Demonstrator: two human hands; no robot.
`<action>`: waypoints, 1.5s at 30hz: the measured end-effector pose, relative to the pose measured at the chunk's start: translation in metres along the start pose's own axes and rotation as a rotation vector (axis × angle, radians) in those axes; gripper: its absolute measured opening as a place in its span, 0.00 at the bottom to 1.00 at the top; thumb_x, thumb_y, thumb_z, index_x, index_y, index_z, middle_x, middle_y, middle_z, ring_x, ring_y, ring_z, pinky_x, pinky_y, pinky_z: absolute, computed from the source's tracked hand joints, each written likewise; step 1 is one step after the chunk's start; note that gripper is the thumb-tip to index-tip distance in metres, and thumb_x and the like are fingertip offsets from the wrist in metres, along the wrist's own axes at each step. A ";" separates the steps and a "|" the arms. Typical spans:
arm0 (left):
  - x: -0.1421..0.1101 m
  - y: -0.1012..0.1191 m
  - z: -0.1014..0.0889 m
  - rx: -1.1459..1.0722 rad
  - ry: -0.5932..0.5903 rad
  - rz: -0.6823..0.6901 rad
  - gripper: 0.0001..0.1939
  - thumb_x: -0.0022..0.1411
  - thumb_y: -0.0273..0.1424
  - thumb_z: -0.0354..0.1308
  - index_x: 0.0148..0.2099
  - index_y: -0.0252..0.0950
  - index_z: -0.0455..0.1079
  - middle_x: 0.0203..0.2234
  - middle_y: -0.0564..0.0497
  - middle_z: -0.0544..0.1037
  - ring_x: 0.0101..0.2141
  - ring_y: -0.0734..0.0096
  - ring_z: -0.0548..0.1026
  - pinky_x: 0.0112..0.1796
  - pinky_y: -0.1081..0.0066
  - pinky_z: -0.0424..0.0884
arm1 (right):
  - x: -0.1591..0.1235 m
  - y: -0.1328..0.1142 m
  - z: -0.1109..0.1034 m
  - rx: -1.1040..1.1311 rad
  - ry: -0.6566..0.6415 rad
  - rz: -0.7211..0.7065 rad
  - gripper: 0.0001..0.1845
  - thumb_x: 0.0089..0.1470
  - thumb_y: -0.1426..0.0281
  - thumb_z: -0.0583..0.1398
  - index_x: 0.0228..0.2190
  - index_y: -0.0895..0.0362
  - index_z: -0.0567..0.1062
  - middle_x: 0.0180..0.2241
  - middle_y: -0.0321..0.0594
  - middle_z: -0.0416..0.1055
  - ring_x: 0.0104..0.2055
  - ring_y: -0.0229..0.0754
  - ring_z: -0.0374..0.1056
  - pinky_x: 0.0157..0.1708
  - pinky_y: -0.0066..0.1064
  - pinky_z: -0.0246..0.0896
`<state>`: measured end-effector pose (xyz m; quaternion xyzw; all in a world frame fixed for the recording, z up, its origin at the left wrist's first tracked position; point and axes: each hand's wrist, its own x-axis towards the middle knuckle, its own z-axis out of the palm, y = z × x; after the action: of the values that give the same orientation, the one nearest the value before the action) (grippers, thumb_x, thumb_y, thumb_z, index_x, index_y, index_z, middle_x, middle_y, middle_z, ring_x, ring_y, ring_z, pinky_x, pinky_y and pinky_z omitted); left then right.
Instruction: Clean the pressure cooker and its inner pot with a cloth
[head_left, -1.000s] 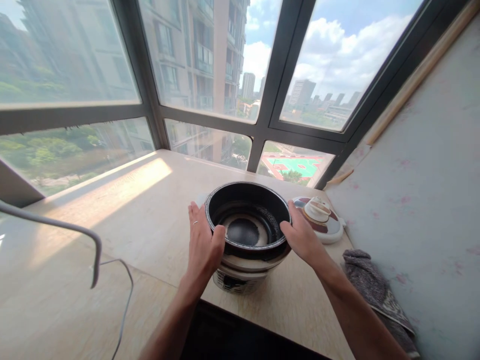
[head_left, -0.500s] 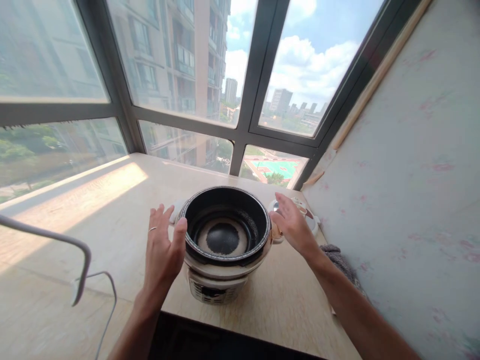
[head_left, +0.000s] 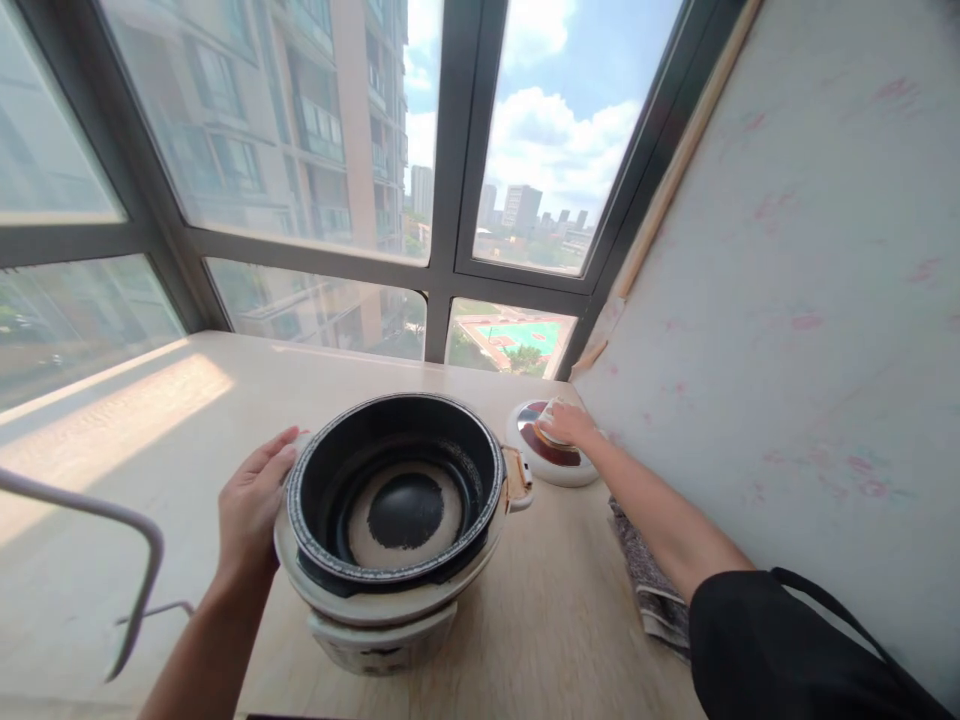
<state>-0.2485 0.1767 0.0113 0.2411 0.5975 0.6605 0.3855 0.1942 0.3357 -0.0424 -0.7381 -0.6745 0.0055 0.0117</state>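
Note:
A white electric cooker (head_left: 390, 650) with a worn rim stands on the pale wood-look surface, its black inner pot (head_left: 409, 510) uncovered. Inside, the pot's floor shows a dark round patch in a lighter ring. My left hand (head_left: 251, 505) is closed at the cooker's left side handle, most of which the fingers hide. A brownish right side handle (head_left: 517, 478) sticks out free. Behind and to the right lies a round lid (head_left: 559, 472), white-rimmed with a reddish-brown glossy top. My right hand (head_left: 564, 422) has its fingers closed around the lid's white knob.
A grey folded towel (head_left: 652, 590) lies along the flowered wall (head_left: 810, 330) under my right forearm. At the left, a bent grey metal rod (head_left: 142, 510) juts in above the surface (head_left: 187, 460). Dark-framed windows (head_left: 442, 220) rise behind the cooker.
My left hand has gone from open beside the cooker to closed at its handle. My right hand has reached out to the lid's knob. The view has shifted, and the cooker appears nearer.

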 end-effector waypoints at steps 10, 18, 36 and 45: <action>-0.008 0.004 0.003 -0.022 0.089 -0.041 0.19 0.58 0.30 0.65 0.52 0.42 0.78 0.49 0.55 0.83 0.59 0.53 0.75 0.66 0.50 0.63 | 0.007 0.015 0.011 -0.039 -0.008 0.011 0.25 0.67 0.55 0.57 0.55 0.60 0.73 0.57 0.57 0.70 0.58 0.53 0.68 0.53 0.35 0.59; 0.000 -0.002 0.000 -0.052 0.061 -0.017 0.19 0.57 0.29 0.64 0.52 0.37 0.78 0.49 0.47 0.82 0.55 0.55 0.78 0.62 0.57 0.69 | 0.001 0.001 -0.062 0.046 0.157 0.045 0.26 0.69 0.54 0.50 0.53 0.60 0.73 0.55 0.54 0.73 0.56 0.53 0.70 0.48 0.35 0.61; 0.032 -0.034 -0.002 -0.240 -0.043 0.127 0.22 0.43 0.34 0.66 0.43 0.33 0.78 0.39 0.44 0.82 0.37 0.63 0.78 0.47 0.62 0.73 | -0.157 -0.203 -0.216 0.043 0.292 -0.326 0.28 0.65 0.47 0.53 0.45 0.59 0.75 0.45 0.54 0.77 0.48 0.58 0.74 0.43 0.40 0.65; 0.039 -0.043 0.001 -0.306 -0.088 0.158 0.20 0.42 0.35 0.65 0.41 0.34 0.77 0.37 0.45 0.82 0.39 0.61 0.78 0.48 0.61 0.72 | -0.183 -0.245 -0.178 -0.087 0.242 -0.447 0.29 0.67 0.49 0.52 0.50 0.61 0.73 0.49 0.58 0.74 0.49 0.58 0.75 0.44 0.42 0.68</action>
<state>-0.2613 0.2080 -0.0362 0.2545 0.4518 0.7608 0.3903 -0.0616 0.1733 0.1404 -0.5659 -0.8142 -0.1145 0.0617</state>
